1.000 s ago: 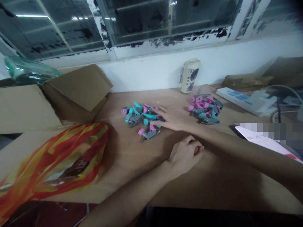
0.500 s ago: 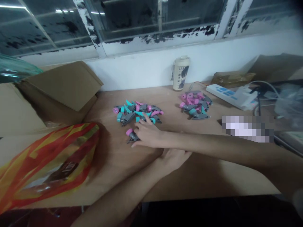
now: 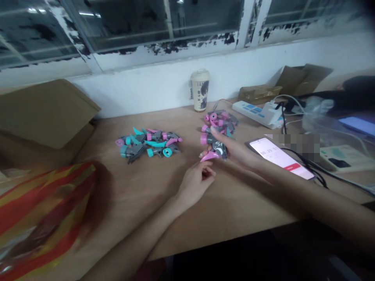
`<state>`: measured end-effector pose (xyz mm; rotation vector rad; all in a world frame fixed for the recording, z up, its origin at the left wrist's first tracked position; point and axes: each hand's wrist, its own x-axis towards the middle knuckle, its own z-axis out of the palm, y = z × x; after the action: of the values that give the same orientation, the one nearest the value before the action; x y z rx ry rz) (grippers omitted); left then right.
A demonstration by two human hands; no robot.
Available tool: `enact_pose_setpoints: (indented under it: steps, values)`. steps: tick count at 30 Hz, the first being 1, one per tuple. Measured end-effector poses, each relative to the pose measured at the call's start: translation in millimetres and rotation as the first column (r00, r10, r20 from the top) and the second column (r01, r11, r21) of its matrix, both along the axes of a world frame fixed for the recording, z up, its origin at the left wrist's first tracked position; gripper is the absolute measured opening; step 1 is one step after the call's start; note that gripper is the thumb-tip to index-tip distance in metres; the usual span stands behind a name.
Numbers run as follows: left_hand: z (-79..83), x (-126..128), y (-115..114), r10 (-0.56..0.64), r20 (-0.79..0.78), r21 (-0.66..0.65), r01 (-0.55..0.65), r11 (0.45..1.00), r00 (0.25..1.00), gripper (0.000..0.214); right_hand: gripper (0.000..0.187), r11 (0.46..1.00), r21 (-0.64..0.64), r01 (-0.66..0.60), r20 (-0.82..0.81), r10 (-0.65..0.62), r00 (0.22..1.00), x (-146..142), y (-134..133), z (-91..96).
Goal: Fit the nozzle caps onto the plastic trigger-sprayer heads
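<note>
Watching from my end, I see the right hand [image 3: 235,150] gripping a grey spray head with a pink collar [image 3: 212,141], its thumb laid along the top and its fingers closed around the body, just above the worktop [image 3: 140,203]. The pink trigger points toward the left hand [image 3: 195,182], whose fingers are loosely curled with a hollow inside; I can't tell whether they touch that trigger. Beyond the right hand I have a heap of mostly pink and grey spray heads [image 3: 223,117], partly hidden by its thumb. Left of the held one, well apart, lies a mixed teal, pink and grey pile [image 3: 154,144]. A lidded cup [image 3: 200,91] stands upright by the wall, and a lit phone [image 3: 277,156] lies beside the right forearm.
</note>
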<state>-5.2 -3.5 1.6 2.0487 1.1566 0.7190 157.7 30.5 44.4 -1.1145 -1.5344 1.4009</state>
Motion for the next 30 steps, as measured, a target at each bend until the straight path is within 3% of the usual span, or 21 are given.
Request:
enact_pose_setpoints:
  steps: [2,4,8,10,13,16,21,24,26,28,30]
  values:
    - [0.5,-3.3,6.3,0.004,0.048,-0.078,-0.001,0.997,0.999,0.015,0.042,0.992,-0.112,0.052,-0.135,-0.067,0.989,17.7,1.5,-6.3]
    - [1.2,-6.2,11.8,0.039,0.141,-0.163,-0.016,0.986,0.989,0.018,0.034,0.974,-0.226,0.002,-0.221,-0.054,0.974,28.5,2.5,-9.9]
    - [5.3,-6.7,14.8,0.064,0.372,-0.292,0.051,0.955,0.926,0.054,0.033,0.907,-0.383,-0.174,-0.173,0.114,0.978,33.6,0.9,-18.0]
    - [5.9,-5.2,12.8,0.041,0.399,-0.282,0.080,0.956,0.916,0.053,0.031,0.902,-0.386,-0.194,-0.134,0.154,0.979,32.0,-0.8,-23.4]
    - [3.7,-4.4,9.7,0.070,0.319,-0.186,-0.010,0.983,0.945,0.034,0.028,0.897,-0.359,-0.256,-0.145,0.217,0.965,29.9,-3.1,-29.2]
    - [3.2,-5.2,8.6,0.083,0.246,-0.089,-0.063,0.994,0.966,0.030,0.033,0.900,-0.312,-0.303,-0.178,0.258,0.950,29.6,-4.7,-30.3]
    - [6.6,-5.3,6.4,-0.001,0.244,-0.104,0.027,0.994,0.970,0.020,0.037,0.918,-0.274,-0.286,-0.122,0.261,0.957,28.8,-7.9,-26.3]
    - [4.8,-4.6,5.1,0.044,0.262,-0.122,-0.012,0.992,0.964,0.016,0.038,0.972,-0.089,-0.217,0.087,0.225,0.970,25.5,-13.2,-20.3]
    - [3.0,-3.9,5.5,0.097,0.285,-0.132,-0.062,0.989,0.954,0.015,0.040,0.982,0.133,-0.136,0.300,0.091,0.950,22.1,-18.5,-15.4]
    - [1.9,-3.0,7.1,0.135,0.309,-0.160,-0.088,0.983,0.941,0.015,0.046,0.932,0.360,-0.048,0.466,-0.136,0.874,18.9,-23.8,-10.7]
    - [1.7,-2.0,9.2,0.158,0.320,-0.187,-0.101,0.977,0.934,0.014,0.052,0.824,0.566,-0.022,0.539,-0.350,0.766,17.2,-27.5,-7.4]
